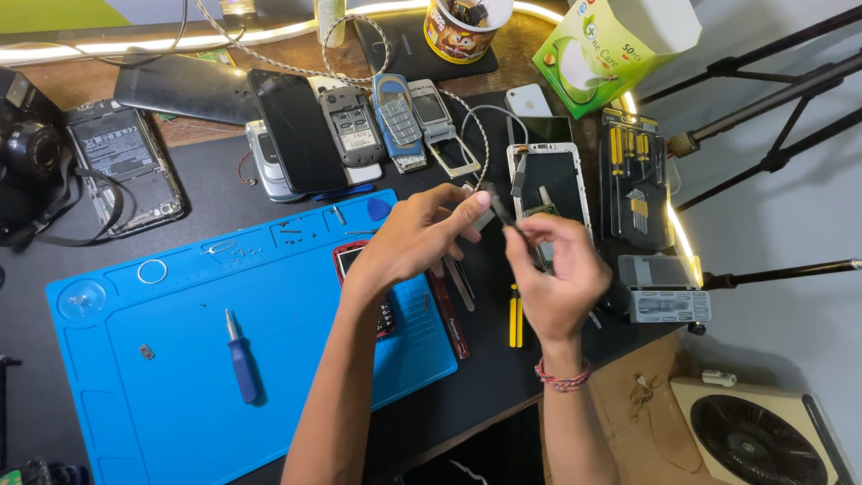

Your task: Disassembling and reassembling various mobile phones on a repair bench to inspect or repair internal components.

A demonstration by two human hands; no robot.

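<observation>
Head view: the left hand and right hand meet over the table, both pinching one slim dark tool slanting from far-left to near-right.

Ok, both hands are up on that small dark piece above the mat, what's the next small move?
Probably steady the small dark piece with the left hand while the right hand works its lower end: both hands pinch it in mid-air, above the blue mat.

blue mat, blue screwdriver, green box
</observation>
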